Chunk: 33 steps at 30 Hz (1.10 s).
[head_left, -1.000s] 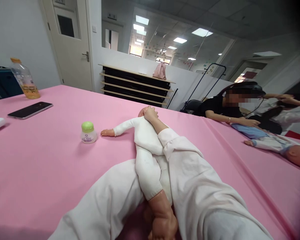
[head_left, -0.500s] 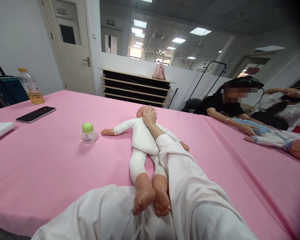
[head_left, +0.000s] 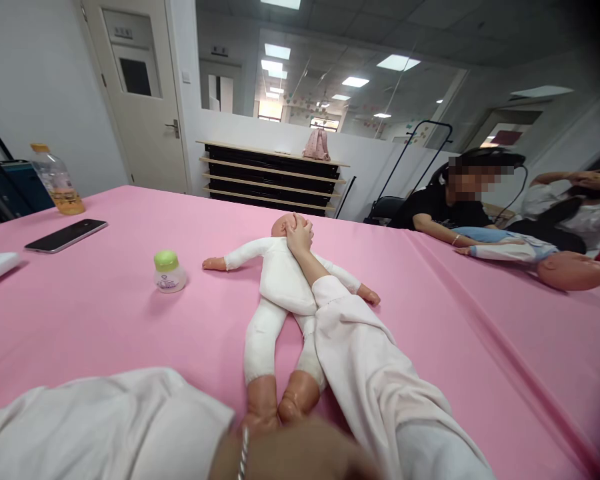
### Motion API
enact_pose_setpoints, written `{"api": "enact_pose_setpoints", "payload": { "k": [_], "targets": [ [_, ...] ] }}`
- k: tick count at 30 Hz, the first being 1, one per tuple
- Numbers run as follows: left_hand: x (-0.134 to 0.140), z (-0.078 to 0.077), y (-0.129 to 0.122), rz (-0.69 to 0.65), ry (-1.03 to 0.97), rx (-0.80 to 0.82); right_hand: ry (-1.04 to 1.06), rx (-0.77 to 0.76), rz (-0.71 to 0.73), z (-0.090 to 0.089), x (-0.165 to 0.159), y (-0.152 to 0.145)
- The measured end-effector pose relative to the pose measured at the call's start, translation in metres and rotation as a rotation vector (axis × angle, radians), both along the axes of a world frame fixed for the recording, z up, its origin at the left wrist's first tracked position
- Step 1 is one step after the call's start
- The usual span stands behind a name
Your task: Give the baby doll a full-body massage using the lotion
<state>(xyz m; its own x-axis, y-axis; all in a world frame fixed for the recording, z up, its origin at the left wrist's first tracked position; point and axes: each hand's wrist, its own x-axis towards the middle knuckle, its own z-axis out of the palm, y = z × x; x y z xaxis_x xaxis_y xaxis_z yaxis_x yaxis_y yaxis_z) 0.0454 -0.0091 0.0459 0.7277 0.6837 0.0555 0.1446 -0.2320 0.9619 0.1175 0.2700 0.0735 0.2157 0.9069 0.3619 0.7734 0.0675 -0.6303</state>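
Note:
A baby doll (head_left: 285, 277) with a white cloth body lies on its back, its head away from me and its feet toward me. My right hand (head_left: 299, 235) covers the doll's face, fingers curled over it, and hides most of the features. My right forearm runs along the doll's side. Low in the picture, my left hand (head_left: 300, 453), with a silver bracelet at the wrist, is close to the doll's feet. It is smeared by motion and its fingers are cut off, so I cannot tell what they do.
On the pink table cover (head_left: 105, 320) stand a green-lidded jar (head_left: 169, 272) and a bottle (head_left: 59, 183); a phone (head_left: 66, 235) lies between them and the left edge. At right a person (head_left: 450, 193) in black is beside another doll (head_left: 525, 250). Shelving (head_left: 270, 177) stands behind.
My left hand has come into view at the bottom, beside the doll's feet. The doll's legs have shifted left. My right hand stays on its face. The other person's doll has moved.

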Motion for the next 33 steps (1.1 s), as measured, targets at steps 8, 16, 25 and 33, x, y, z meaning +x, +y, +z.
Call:
{"api": "enact_pose_setpoints", "payload": {
  "k": [8,16,25,33],
  "targets": [
    [-0.03,0.014,0.15,0.737,0.326,0.573,0.004,0.026,0.02,-0.004,0.002,0.005],
    [-0.035,-0.03,0.166,0.668,0.359,0.511,0.051,0.01,0.011,-0.008,0.011,0.008],
    [-0.039,-0.035,0.17,0.638,0.382,0.48,0.012,-0.058,-0.032,-0.014,0.026,0.002],
    [-0.043,-0.038,0.168,0.663,0.28,0.495,-0.042,-0.038,0.036,-0.013,0.024,-0.017]
  ]
}}
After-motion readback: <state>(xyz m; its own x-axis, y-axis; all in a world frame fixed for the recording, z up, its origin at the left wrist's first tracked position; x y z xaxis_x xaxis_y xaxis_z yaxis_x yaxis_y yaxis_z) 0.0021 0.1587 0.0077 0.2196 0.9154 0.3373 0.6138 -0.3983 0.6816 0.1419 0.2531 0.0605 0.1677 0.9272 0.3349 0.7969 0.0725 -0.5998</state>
